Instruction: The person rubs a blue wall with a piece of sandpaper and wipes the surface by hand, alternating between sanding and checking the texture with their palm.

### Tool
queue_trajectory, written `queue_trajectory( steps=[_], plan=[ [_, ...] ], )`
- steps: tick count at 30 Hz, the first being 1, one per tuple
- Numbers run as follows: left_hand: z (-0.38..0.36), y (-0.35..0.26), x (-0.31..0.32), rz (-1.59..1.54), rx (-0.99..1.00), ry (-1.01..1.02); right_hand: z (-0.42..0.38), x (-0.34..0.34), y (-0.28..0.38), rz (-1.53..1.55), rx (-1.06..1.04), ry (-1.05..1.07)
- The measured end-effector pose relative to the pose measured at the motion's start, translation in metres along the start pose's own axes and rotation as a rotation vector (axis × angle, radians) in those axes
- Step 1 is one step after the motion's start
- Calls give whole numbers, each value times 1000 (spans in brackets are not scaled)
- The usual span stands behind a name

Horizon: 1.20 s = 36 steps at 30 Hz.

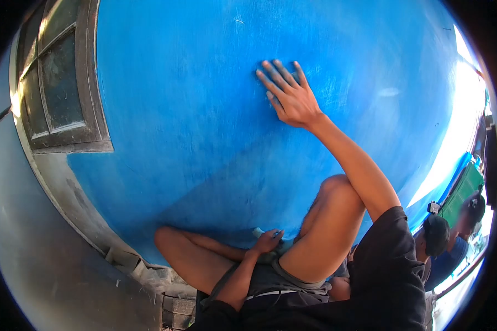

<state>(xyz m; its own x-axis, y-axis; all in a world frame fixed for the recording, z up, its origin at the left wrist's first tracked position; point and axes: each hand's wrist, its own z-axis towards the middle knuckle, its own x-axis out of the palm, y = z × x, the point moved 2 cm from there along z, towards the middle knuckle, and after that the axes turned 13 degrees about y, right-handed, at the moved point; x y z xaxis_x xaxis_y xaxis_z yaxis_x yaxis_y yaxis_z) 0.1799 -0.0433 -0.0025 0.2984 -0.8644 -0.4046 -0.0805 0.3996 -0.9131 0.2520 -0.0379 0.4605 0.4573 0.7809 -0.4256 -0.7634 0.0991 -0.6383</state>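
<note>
My right hand (294, 102) lies flat against the blue wall (204, 94), its fingers spread and their tips darkened with a bluish-grey smear. Nothing shows between that palm and the wall. Low down, between my bent legs, my left hand (268, 241) is closed in front of my lap. A pale teal piece (258, 232) sticks out beside it; whether it is cloth or something else is too small to tell. Light scuffs mark the paint above and to the right of my right hand.
A weathered wooden window (61, 83) is set in the wall at the upper left. Below it runs a grey surface (44, 231). Broken blocks (179, 309) lie at the wall's foot. Two people (437, 234) in caps are at the lower right, near a green panel (465, 190).
</note>
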Motion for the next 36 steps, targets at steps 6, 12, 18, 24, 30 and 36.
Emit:
queue_trajectory(
  steps=[6, 12, 18, 24, 30, 36],
  plan=[
    [-3, 0, -1, -53, 108, -53, 9, -2, -5, -28, 263, -131],
    [-4, 4, -15, -105, 185, -216, 11, -1, -4, 10, 160, -94],
    [-5, 5, -14, -143, 140, -213, 8, 2, 7, -13, 85, -30],
    [-6, 0, -17, -145, 161, -185, 5, 2, 6, -38, 190, -63],
    [-8, 2, -20, -103, 141, -177, 8, 2, -1, 2, 125, -62],
    [-5, 5, -15, -32, 146, -165, 6, -8, 4, 26, 52, -89]
  ],
)
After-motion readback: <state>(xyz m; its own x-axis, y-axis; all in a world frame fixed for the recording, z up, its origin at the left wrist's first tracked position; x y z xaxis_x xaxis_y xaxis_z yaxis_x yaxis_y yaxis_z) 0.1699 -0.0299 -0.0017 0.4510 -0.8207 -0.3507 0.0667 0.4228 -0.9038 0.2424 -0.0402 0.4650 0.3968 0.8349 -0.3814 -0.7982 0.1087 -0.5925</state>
